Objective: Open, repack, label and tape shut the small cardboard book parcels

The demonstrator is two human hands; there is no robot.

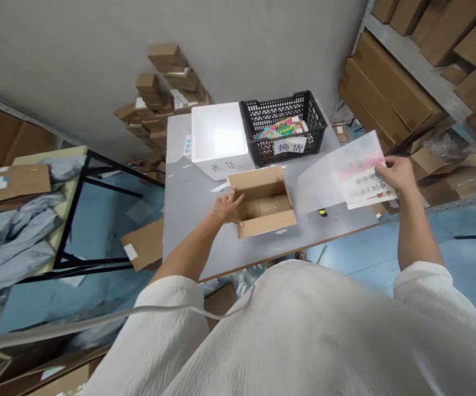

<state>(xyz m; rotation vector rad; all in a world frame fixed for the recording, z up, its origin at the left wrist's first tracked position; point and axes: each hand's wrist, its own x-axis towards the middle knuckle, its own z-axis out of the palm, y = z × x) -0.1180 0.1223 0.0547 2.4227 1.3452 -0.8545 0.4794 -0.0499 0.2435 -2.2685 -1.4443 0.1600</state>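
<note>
My right hand's grip [395, 171] is closed, thumb uppermost, on the right end of a flat white-and-pink item with printed lettering [373, 184], raised over the right end of the bench. A blurred translucent sheet [320, 184] extends left from it; I can't tell whether the two are joined. My left hand's grip [226, 209] is open, fingers spread against the left end of an open-topped brown cardboard box [267, 224], in which I see no contents. That box sits on the grey-topped bench [183, 201], with a small yellow-and-black object [322, 212] to its right. Behind it I have a white open box with handwriting on its front [244, 163] and, just beside that, a black plastic lattice basket [315, 142] holding colourful printed booklets [285, 127]. Farther out, brown cartons [390, 91] stand on my right and stacked brown boxes [167, 58] at the back left.
</note>
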